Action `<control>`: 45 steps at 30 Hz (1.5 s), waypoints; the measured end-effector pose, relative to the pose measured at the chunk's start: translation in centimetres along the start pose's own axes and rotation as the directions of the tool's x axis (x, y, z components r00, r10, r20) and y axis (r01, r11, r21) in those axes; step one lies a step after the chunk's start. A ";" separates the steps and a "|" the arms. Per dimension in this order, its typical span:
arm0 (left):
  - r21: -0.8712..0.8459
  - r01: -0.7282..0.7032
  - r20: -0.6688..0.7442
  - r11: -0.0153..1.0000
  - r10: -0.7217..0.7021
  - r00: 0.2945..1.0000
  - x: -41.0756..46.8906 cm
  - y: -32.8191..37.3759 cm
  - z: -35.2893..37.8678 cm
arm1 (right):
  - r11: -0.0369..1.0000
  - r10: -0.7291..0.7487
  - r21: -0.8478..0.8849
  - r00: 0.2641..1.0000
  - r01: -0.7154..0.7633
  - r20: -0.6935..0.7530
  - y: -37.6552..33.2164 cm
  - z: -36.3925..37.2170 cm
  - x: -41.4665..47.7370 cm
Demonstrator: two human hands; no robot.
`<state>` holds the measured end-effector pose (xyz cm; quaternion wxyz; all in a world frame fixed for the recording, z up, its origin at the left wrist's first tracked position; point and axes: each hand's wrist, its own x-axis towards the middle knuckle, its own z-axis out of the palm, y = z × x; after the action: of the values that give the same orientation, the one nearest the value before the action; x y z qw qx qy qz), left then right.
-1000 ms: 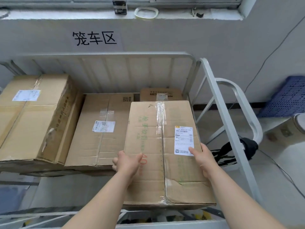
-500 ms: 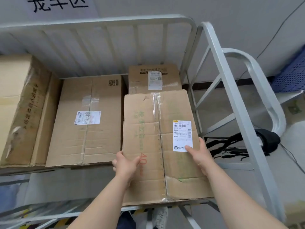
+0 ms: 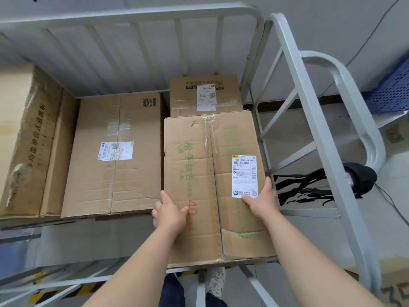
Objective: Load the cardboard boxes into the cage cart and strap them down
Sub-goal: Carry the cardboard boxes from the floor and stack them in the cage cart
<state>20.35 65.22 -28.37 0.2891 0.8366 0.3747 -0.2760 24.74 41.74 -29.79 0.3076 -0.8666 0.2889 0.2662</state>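
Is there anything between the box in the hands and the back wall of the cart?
Yes. A small box stands against the back rail, directly beyond the far edge of the held box; the two seem to touch. The left hand and right hand grip that box by its sides.

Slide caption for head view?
Left hand and right hand hold a taped brown cardboard box at the grey metal cage cart.

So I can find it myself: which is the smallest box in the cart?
Start at the barred back wall of the cage cart and follow it to the right corner. The smallest box sits behind the box with green lettering. It is far smaller than its neighbours.
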 end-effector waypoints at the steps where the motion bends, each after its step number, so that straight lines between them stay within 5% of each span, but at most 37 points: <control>1: 0.031 -0.021 -0.002 0.999 0.021 1.000 -0.3 0.1 -0.4 | 0.999 -0.007 -0.042 1.000 0.007 -0.009 -0.1 -0.1 -0.4; 8: 0.149 -0.189 -0.024 0.971 0.194 0.981 -3.9 1.2 -3.9 | 0.958 -0.207 -0.209 0.978 0.195 -0.035 -2.2 -2.5 -4.6; 20: 0.341 -0.501 -0.105 0.795 0.562 0.820 -13.0 4.9 -12.4 | 0.841 -0.473 -0.367 0.869 0.397 -0.144 -5.9 -10.3 -15.3; 32: 0.439 -0.838 0.087 0.324 0.913 0.399 -21.7 8.4 -16.5 | 0.913 -0.399 -0.286 0.785 0.291 -0.474 -4.0 -14.9 -27.0; 45: 0.295 -0.936 0.475 -0.192 0.879 -0.031 -36.5 12.2 -2.3 | 0.992 0.094 0.005 0.737 -0.122 -0.669 17.2 -18.1 -34.5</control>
<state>9.83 43.09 1.32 0.1581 0.8682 -0.4555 -0.1168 -5.42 29.93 -2.14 0.1509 -0.8919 0.4245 -0.0386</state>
